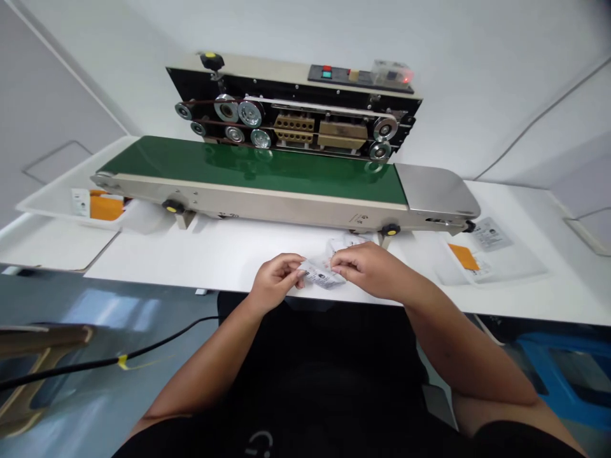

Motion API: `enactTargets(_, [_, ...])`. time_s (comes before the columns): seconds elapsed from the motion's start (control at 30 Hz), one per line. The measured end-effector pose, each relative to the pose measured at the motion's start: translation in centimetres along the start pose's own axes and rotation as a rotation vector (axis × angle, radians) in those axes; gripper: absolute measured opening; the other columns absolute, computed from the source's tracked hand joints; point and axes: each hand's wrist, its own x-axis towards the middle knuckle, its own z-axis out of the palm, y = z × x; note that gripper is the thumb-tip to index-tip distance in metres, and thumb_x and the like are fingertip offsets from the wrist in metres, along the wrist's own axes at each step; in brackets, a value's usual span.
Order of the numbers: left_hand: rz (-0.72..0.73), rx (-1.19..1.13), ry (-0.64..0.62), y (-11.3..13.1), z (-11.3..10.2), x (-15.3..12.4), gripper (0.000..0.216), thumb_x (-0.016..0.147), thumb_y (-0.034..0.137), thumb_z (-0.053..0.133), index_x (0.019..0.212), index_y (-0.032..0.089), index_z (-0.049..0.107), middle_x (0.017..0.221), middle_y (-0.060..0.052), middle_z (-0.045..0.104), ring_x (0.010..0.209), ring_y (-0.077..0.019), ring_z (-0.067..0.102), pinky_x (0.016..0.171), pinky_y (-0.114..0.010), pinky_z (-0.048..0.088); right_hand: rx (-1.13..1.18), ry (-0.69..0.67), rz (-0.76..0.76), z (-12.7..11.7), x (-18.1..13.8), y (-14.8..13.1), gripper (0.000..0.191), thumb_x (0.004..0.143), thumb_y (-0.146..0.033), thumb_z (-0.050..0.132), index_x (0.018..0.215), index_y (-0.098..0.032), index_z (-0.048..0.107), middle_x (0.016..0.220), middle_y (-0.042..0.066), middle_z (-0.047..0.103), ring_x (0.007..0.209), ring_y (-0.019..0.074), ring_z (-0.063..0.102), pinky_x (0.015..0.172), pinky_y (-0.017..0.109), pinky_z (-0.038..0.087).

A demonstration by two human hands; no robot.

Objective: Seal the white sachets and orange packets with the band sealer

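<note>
My left hand [275, 282] and my right hand [366, 270] meet over the white table [205, 254], pinching opposite edges of a small printed plastic pouch [321, 275]. The fingers of both hands are bent around its edges. Just behind it, a crumpled clear bag [348, 243] lies close to my right hand. The pouch's print is too small to read.
A continuous band sealer [286, 108] with a green conveyor belt [248, 166] stands across the table. A white tray [71, 203] holding orange-and-white packets sits at left. Printed pouches [477, 254] lie at right. A black cable [114, 359] runs across the floor.
</note>
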Motion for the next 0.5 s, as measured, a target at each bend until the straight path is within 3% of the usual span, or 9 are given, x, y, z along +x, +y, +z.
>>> enactTargets(0.17, [0.034,-0.017,0.061,0.0,0.0,0.0,0.024,0.094,0.038,0.08,0.103,0.016,0.073,0.071,-0.002,0.071,0.057,-0.0138,0.07,0.055,-0.025,0.062,-0.08,-0.096,-0.033,-0.4,1.1,-1.0,0.02,0.103,-0.028,0.06,0.092,-0.021,0.075,0.09,0.004,0.075,0.083,0.0181,0.064,0.074,0.031,0.04])
enactTargets(0.3, [0.085,-0.021,0.046,-0.3,-0.2,-0.1,0.026,0.097,0.035,0.077,0.116,0.017,0.069,0.088,-0.006,0.076,0.064,-0.0138,0.073,0.061,-0.026,0.064,-0.088,-0.096,-0.003,-0.8,0.7,-0.4,0.024,0.101,-0.026,0.061,0.08,-0.019,0.072,0.076,0.003,0.07,0.07,0.0148,0.057,0.066,0.029,0.038])
enactTargets(0.37, [0.12,0.0,0.041,-0.3,-0.4,0.0,0.033,0.1,0.034,0.073,0.128,0.019,0.063,0.104,-0.009,0.077,0.074,-0.0154,0.076,0.07,-0.029,0.066,0.087,0.054,0.07,-2.8,0.3,1.0,0.02,0.099,-0.032,0.065,0.086,-0.019,0.074,0.076,0.002,0.07,0.064,0.0125,0.057,0.061,0.027,0.04])
enactTargets(0.4, [0.134,0.032,0.03,-0.2,-0.4,0.1,0.035,0.101,0.035,0.07,0.132,0.02,0.061,0.111,-0.011,0.077,0.081,-0.017,0.077,0.076,-0.032,0.066,0.2,0.194,0.116,-4.2,0.1,2.0,0.017,0.097,-0.035,0.068,0.092,-0.02,0.075,0.077,0.002,0.071,0.062,0.0116,0.057,0.058,0.026,0.041])
enactTargets(0.5, [0.166,0.291,-0.099,0.1,-0.5,0.6,0.034,0.103,0.037,0.066,0.133,0.022,0.063,0.126,-0.013,0.074,0.11,-0.0241,0.075,0.098,-0.042,0.063,0.486,0.775,0.251,-8.5,0.5,5.5,0.025,0.087,-0.035,0.08,0.105,-0.02,0.074,0.074,0.002,0.07,0.055,0.0098,0.055,0.051,0.022,0.044])
